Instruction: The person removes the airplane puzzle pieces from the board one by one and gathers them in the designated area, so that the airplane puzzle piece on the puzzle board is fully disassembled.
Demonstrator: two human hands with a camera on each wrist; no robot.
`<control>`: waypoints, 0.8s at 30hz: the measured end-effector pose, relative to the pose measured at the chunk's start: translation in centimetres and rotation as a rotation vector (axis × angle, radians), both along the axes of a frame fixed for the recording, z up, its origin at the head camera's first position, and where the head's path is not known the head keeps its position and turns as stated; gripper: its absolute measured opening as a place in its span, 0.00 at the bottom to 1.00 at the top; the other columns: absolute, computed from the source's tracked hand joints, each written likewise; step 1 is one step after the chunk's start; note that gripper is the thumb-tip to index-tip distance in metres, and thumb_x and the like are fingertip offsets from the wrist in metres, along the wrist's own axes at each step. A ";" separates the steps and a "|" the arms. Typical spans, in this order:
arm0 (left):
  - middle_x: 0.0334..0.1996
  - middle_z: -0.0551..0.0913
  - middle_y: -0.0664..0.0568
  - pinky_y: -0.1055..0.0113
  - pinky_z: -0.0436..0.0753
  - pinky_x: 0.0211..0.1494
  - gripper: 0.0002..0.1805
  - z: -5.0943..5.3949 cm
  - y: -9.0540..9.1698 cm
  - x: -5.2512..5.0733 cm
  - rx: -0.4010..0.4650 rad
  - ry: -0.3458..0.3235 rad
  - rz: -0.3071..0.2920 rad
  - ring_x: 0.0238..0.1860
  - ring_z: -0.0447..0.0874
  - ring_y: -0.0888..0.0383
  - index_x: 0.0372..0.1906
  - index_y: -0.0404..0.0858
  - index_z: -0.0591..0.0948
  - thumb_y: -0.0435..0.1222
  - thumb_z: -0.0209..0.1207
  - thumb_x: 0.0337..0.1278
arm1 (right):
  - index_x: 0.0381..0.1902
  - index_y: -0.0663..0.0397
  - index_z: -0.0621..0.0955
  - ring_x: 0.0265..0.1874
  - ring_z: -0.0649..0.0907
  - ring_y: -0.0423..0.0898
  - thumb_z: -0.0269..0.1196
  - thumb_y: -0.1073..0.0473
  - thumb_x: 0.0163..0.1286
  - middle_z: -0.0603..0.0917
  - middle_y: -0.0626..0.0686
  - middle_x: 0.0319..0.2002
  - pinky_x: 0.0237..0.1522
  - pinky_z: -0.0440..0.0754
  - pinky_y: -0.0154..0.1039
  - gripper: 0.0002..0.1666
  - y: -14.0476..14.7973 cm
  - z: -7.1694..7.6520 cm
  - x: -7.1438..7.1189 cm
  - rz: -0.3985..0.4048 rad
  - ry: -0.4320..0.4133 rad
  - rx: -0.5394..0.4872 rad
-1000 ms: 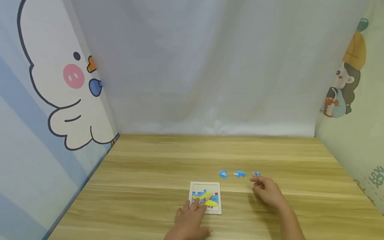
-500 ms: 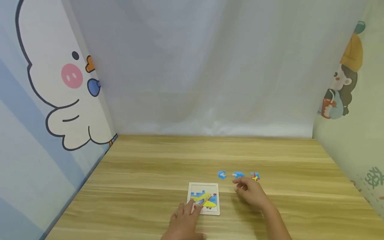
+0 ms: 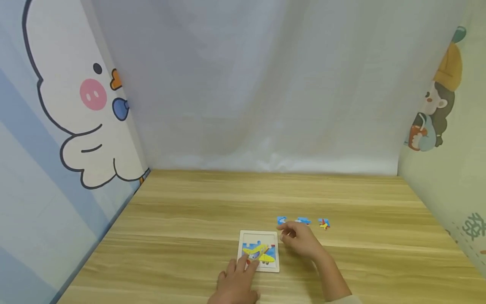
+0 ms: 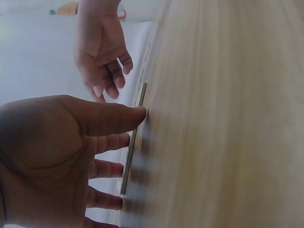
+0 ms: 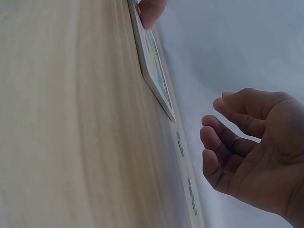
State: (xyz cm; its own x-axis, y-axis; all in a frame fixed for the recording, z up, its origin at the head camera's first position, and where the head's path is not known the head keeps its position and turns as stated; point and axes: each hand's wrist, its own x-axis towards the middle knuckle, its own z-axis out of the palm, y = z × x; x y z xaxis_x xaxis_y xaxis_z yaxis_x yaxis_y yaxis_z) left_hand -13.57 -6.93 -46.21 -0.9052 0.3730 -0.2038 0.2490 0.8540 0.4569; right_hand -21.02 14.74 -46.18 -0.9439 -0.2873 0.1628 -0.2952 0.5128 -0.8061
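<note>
Left hand (image 3: 237, 280) on tray, right hand (image 3: 301, 241) in the air by the loose pieces.
Left fingers fairly straight, tips resting on the tray (image 3: 265, 237), not clamped; right fingers loosely bent, gripping nothing, just right of the tray; plane picture (image 3: 262, 252) partly filled in, upper part of tray bare; three pieces in a row beyond, left piece (image 3: 281, 220), middle piece (image 3: 303, 220), right piece (image 3: 324, 223); all on wood table (image 3: 190, 211), pale curtain (image 3: 243, 84) behind.
</note>
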 end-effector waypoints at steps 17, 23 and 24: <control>0.63 0.62 0.42 0.32 0.63 0.51 0.40 0.1 0.5 -0.2 -0.057 -0.017 0.004 0.61 0.57 0.33 0.63 0.41 0.69 0.47 0.69 0.41 | 0.47 0.68 0.78 0.33 0.78 0.47 0.59 0.62 0.66 0.79 0.53 0.39 0.34 0.79 0.39 0.15 -3.2 -0.6 -0.9 0.100 -0.158 -0.152; 0.63 0.61 0.42 0.31 0.62 0.51 0.40 -0.2 0.4 -0.2 -0.041 -0.022 0.011 0.61 0.57 0.34 0.63 0.41 0.69 0.47 0.69 0.41 | 0.47 0.66 0.79 0.34 0.77 0.46 0.60 0.61 0.65 0.79 0.52 0.37 0.34 0.77 0.39 0.15 -4.1 -0.8 -1.3 0.110 -0.161 -0.130; 0.63 0.61 0.42 0.31 0.62 0.51 0.40 -0.3 0.4 -0.3 -0.040 -0.024 0.010 0.62 0.56 0.34 0.63 0.41 0.69 0.47 0.69 0.41 | 0.47 0.66 0.79 0.34 0.77 0.46 0.60 0.61 0.65 0.79 0.52 0.37 0.34 0.78 0.39 0.15 -4.2 -0.8 -1.4 0.121 -0.163 -0.125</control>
